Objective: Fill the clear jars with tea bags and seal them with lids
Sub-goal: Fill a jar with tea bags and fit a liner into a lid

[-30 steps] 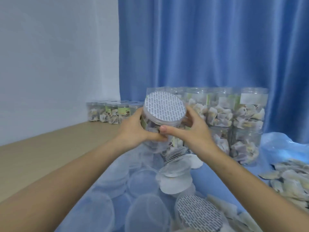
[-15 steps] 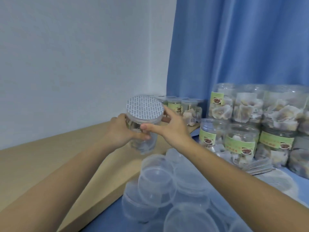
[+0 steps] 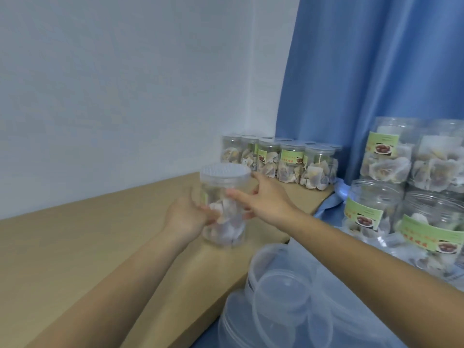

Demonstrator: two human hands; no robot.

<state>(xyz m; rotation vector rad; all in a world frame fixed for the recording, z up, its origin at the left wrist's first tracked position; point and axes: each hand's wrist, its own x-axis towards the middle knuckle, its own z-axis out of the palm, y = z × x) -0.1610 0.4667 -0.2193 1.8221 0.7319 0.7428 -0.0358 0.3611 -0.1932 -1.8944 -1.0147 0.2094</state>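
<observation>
A clear jar [image 3: 224, 209] holding tea bags, capped with a lid [image 3: 226, 174], stands upright low over the wooden board [image 3: 75, 247]; whether its base touches the board I cannot tell. My left hand [image 3: 187, 217] grips its lower left side. My right hand [image 3: 266, 202] rests against its right side with the fingers spread. A row of sealed, labelled jars [image 3: 278, 160] stands at the board's far end against the wall.
Stacked filled jars [image 3: 406, 192] with green labels stand at the right before a blue curtain [image 3: 376, 71]. A pile of loose clear lids [image 3: 283, 297] lies on blue cloth at the bottom centre. A white wall rises on the left.
The jar went left and down from in front of the stacked jars to just over the wooden board. It turned from tilted toward me to upright. My right fingers have loosened.
</observation>
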